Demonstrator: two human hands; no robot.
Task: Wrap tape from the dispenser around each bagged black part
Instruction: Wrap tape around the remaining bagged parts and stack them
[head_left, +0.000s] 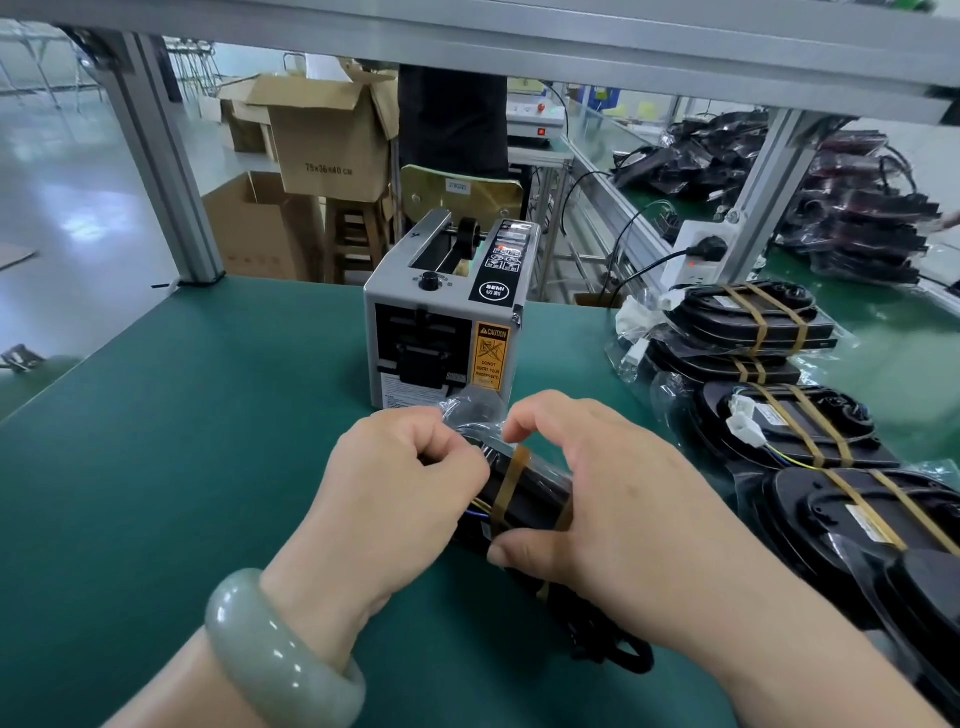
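Green bench (208, 441); hands (498, 488) grip bagged part (524, 493), mostly hidden.

Green table (182, 415) w/ alu post (161, 156) at its far-left corner. Behind: open cardboard box (327, 150) above a wooden stool (358, 239), 2nd box (254, 234) lower left of it. Chair back (460, 195) just past table's far edge; person in dark clothes (452, 119) standing beyond. White power strip (698, 231) to the R w/ black plug (707, 248) in it, red light on. Green belt (893, 312) far R. Pale green bangle (275, 654) near bottom.
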